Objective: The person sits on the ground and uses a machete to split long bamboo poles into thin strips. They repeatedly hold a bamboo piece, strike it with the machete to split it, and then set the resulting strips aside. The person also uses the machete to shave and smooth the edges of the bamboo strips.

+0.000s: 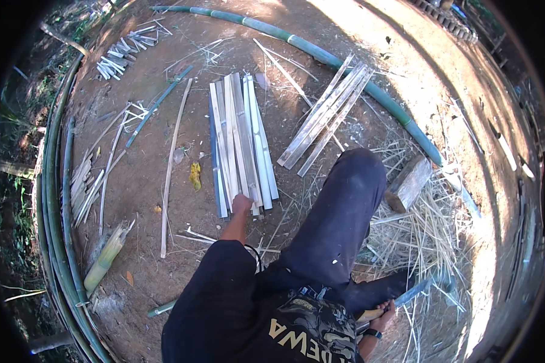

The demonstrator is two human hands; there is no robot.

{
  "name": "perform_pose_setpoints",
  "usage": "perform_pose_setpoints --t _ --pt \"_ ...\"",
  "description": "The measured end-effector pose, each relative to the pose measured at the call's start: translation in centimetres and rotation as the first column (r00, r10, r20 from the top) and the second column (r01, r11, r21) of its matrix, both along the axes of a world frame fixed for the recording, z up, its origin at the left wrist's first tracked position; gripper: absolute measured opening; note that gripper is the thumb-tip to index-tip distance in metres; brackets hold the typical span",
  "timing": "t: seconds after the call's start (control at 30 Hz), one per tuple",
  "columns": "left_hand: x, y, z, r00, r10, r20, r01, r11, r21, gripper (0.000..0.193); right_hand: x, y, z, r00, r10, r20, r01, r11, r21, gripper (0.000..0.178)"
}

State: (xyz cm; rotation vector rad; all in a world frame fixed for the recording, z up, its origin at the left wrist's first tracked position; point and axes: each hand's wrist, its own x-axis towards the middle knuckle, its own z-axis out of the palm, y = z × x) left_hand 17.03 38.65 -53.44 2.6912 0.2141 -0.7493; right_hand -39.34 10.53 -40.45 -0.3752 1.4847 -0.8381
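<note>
My left hand [242, 204] reaches forward to the near end of a bundle of split bamboo strips [229, 130]. Its fingers look closed around a strip there, though what lies under them is partly hidden. The strips lie lengthwise, pale and grey-brown ones side by side. Low at the right, beside my folded leg, my right hand [386, 319] is wrapped around what looks like a machete. Its tan handle [367, 315] pokes out on one side of the fist, and a blue-grey blade [413, 291] points away to the right.
A long green bamboo pole [321, 54] curves across the far side. More strips [327, 115] lie beyond my knee. A cut log [409, 183] stands by a heap of shavings [418, 233]. At left are a bamboo stump [108, 260] and long poles [56, 224].
</note>
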Motion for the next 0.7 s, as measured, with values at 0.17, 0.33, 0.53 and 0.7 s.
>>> perform_pose_setpoints --t 0.17,0.33,0.53,0.7 --pt "-0.5 1.0 0.2 0.987 0.043 -0.157 -0.058 0.993 -0.098 0.044 0.1 -0.1 0.3 1.0 0.023 -0.019 -0.024 1.0 -0.012 0.016" --pt "-3.3 -0.5 1.7 0.992 0.119 0.04 -0.121 0.991 0.058 0.051 -0.4 -0.3 -0.2 0.999 0.011 0.031 -0.011 1.0 0.003 0.016" --pt "-2.2 -3.4 3.0 0.993 -0.116 0.022 0.114 0.99 0.085 0.051 0.6 -0.3 0.3 0.998 -0.008 -0.056 0.008 1.0 0.016 0.021" --pt "-1.5 -4.2 1.6 0.997 -0.07 -0.015 0.071 0.994 0.077 0.053 0.1 -0.2 0.2 0.999 -0.028 -0.017 0.029 0.999 0.031 0.021"
